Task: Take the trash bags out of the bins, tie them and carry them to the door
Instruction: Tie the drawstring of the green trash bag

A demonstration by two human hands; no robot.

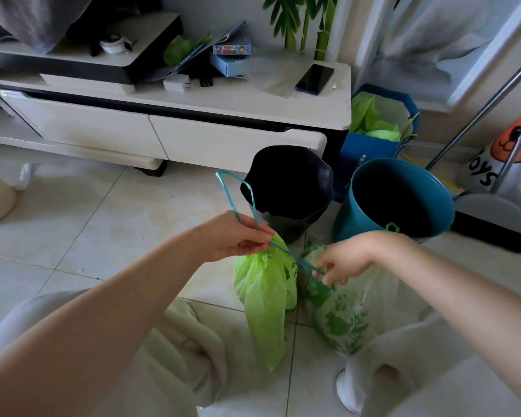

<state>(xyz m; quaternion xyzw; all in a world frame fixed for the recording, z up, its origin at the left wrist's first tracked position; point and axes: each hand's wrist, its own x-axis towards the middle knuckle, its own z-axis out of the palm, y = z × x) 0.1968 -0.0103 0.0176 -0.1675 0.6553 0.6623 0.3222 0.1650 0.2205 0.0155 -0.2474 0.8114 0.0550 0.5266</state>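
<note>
Pinching, left hand (238,237): thumb and fingers closed on the teal drawstring (238,194) just above the green bag's gathered neck; its loop stands up past the hand.
Right hand (342,260): fingers curled down onto the other end of the drawstring, which runs taut across from the left hand; whether they truly grip it I cannot tell.
Green bag (265,299): on the tile floor between the person's knees, neck cinched, body sagging toward the camera.
Printed bag (343,314): clear with green leaf print, on the floor just right of the green bag, under the right hand.
Black bin (289,188): on the floor behind the green bag, open.
Teal bin (400,200): beside the black bin, to its right, tilted.
Cabinet (193,127): white, low, behind the bins; a phone (315,79) lies on top.
Broom (491,227): leaning at right, past the teal bin.
</note>
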